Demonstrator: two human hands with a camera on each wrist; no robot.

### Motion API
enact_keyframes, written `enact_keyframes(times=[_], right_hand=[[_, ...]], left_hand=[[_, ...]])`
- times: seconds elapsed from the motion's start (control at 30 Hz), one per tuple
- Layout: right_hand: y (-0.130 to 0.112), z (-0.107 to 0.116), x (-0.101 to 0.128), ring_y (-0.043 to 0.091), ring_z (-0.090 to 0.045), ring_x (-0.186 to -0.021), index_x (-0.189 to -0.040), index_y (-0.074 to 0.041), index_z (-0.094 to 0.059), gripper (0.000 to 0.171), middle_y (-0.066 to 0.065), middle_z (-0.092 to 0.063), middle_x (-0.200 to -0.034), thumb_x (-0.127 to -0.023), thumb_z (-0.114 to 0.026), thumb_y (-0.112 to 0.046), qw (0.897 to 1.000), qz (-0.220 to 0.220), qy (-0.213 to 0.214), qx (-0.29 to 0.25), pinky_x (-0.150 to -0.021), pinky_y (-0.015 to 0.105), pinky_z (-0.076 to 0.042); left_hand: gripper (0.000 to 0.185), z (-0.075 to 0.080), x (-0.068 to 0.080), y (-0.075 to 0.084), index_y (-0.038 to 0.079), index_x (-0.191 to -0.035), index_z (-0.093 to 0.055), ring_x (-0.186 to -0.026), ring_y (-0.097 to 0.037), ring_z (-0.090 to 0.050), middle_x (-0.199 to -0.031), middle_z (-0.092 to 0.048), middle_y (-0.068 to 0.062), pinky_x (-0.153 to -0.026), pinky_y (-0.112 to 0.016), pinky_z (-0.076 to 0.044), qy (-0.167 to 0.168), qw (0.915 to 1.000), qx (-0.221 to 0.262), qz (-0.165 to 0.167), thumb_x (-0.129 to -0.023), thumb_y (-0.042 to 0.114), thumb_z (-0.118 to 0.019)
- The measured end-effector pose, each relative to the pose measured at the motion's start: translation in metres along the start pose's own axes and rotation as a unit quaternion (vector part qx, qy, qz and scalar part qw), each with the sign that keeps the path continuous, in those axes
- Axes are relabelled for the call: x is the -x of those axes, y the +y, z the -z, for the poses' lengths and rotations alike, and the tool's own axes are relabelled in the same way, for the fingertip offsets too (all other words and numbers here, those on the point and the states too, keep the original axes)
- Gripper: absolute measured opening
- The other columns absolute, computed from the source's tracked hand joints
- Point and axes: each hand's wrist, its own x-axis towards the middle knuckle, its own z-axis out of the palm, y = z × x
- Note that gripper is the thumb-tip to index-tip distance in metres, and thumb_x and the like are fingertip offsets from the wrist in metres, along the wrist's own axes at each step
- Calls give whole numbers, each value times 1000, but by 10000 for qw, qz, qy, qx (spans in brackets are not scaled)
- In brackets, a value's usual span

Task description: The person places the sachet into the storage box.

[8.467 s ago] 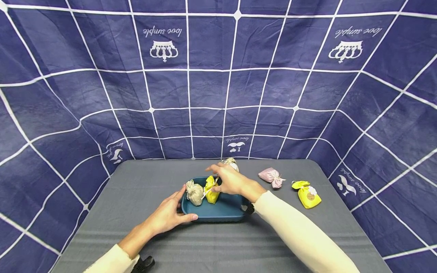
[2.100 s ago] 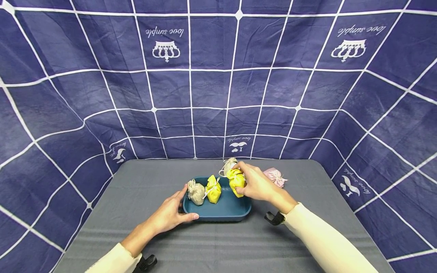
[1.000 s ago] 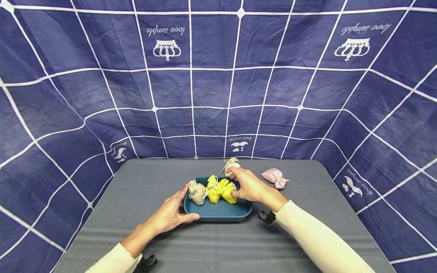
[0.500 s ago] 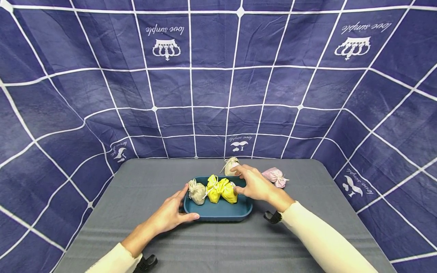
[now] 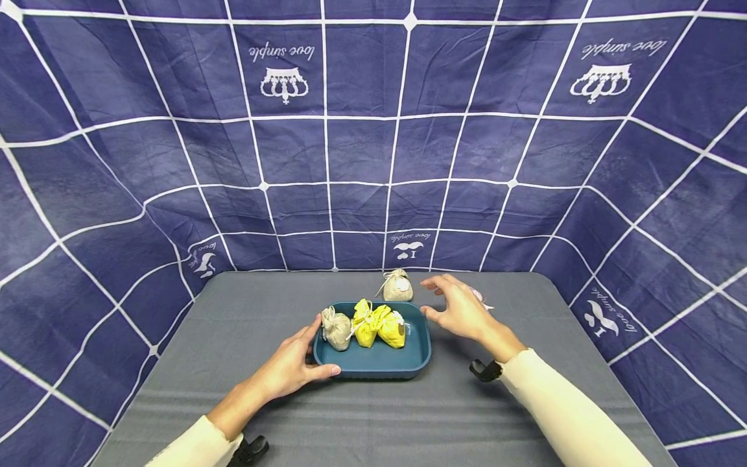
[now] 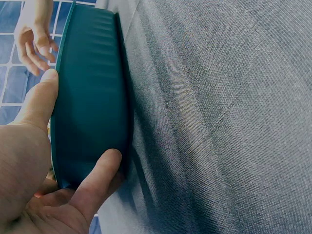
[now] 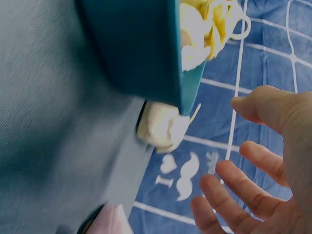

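My left hand (image 5: 286, 366) holds the left end of a dark teal tray (image 5: 379, 362), thumb at the front rim. In the left wrist view, its fingers press the tray's outer wall (image 6: 92, 87). Inside the tray sit a beige drawstring pouch (image 5: 336, 331) at the left and a yellow drawstring pouch (image 5: 364, 332). Beside them is a second yellow pouch (image 5: 392, 331) with a white flower. My right hand (image 5: 463, 314) hovers past the tray's right end, fingers loosely spread around nothing. Partly hidden behind it lies a pink pouch (image 5: 477, 295), also at the right wrist view's bottom edge.
Another beige pouch (image 5: 398, 287) with a white flower stands on the grey cloth-covered table (image 5: 245, 311) just behind the tray. Blue grid-patterned curtains (image 5: 362, 149) enclose the table at the back and on both sides.
The right hand has brought the second yellow pouch from the right into the tray, let go of it, and moved off to the right. The left hand keeps its place on the tray.
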Motion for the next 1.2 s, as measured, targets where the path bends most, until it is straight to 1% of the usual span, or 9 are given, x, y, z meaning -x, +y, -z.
enact_keyframes(times=[0.17,0.23,0.37,0.5,0.67,0.87,0.97,1.1,1.2], right_hand=[[19,6,7,41,-82,-117,-144,-8,-77,52,19,-78,-137,-97,-93,-21,9993,-336,142,27,-103,62,-67],[28,6,10,41,-83,-116,-144,-6,-77,51,19,-77,-136,-97,-93,-21,9988,-432,212,53,-105,62,-66],[46,7,16,43,-79,-125,-143,-6,-78,51,21,-75,-137,-97,-92,-22,9970,-691,307,173,-109,63,-63],[61,9,20,48,-72,-130,-144,-4,-77,53,25,-74,-140,-96,-91,-23,9948,-898,366,314,-109,66,-60],[75,8,23,57,-66,-136,-148,-2,-73,60,31,-70,-145,-96,-91,-27,9919,-1186,303,335,-110,72,-56],[85,7,28,62,-60,-143,-154,-5,-70,66,36,-64,-152,-96,-90,-30,9861,-1636,88,276,-112,78,-54],[89,6,29,58,-62,-141,-153,-6,-70,67,37,-65,-149,-96,-91,-32,9846,-1736,60,202,-109,77,-56],[95,1,27,50,-70,-127,-152,-5,-70,70,34,-72,-135,-94,-95,-35,9848,-1728,51,183,-103,70,-59],[99,-4,24,47,-72,-120,-152,-4,-69,72,31,-74,-129,-94,-96,-38,9845,-1739,50,203,-101,67,-61]], left_hand=[[127,1,0,0,-11,-178,-33,-138,-35,-77,-167,-59,-38,-126,-62,-56,8,10000,-60,8,-90,48,-103],[127,1,0,-1,-12,-177,-33,-137,-36,-77,-167,-59,-38,-126,-62,-56,4,10000,-77,-5,-90,48,-103],[127,0,0,-1,-11,-178,-34,-149,-45,-70,-169,-57,-39,-128,-63,-53,-12,9999,-152,-7,-90,50,-102],[126,-1,0,-1,-10,-178,-34,-157,-52,-61,-171,-54,-39,-131,-65,-50,-37,9999,-148,11,-90,51,-102],[126,-2,-1,0,-9,-179,-33,-158,-53,-60,-172,-53,-40,-131,-65,-50,-42,9999,-98,42,-91,51,-101],[127,-2,-1,-1,-9,-179,-32,-159,-53,-58,-173,-52,-39,-132,-66,-49,-61,9999,-97,62,-92,52,-101],[126,-2,-1,-1,-9,-179,-32,-159,-53,-58,-173,-52,-40,-131,-66,-49,-56,9999,-118,40,-92,51,-100],[126,-2,-1,-2,-9,-179,-31,-158,-52,-59,-172,-53,-39,-131,-65,-50,-25,9999,-161,36,-92,51,-100],[126,-2,-1,-2,-9,-179,-31,-158,-52,-60,-172,-54,-39,-131,-64,-50,-14,9999,-151,30,-92,51,-100]])
